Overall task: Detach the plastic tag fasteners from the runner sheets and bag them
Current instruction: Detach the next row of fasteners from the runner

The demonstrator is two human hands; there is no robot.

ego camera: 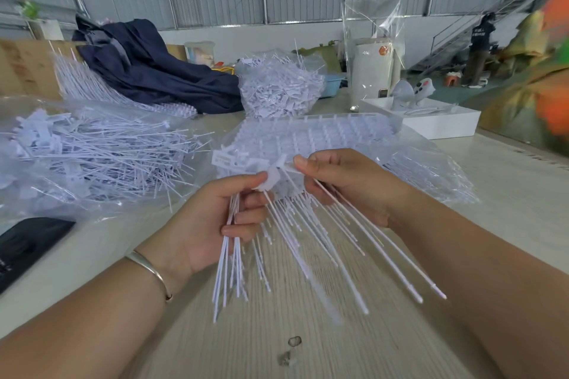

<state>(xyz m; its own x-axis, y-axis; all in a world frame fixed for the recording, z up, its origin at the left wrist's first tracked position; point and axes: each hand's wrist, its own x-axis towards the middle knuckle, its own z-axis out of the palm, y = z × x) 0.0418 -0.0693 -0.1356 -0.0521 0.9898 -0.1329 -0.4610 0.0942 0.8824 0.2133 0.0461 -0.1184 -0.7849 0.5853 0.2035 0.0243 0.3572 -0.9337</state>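
Note:
My left hand [212, 221] grips a bundle of detached white tag fasteners [229, 274], their thin stems fanning down toward me. My right hand [345, 181] pinches the head end of a few more fasteners [378, 243], whose stems slant down to the right. Both hands meet over the near edge of a runner sheet [320, 132] lying on clear plastic. Between the hands, a row of stems still hangs from the sheet. To the left, an open clear bag [37, 194] holds a heap of loose fasteners [101, 157].
A second filled bag of fasteners [280, 86] stands behind the sheet, beside a dark blue garment [154, 71]. More runner sheets [92, 83] lean at the back left. A white tray [443, 120] is at right, a black item [27, 246] at the left edge. A person stands far right.

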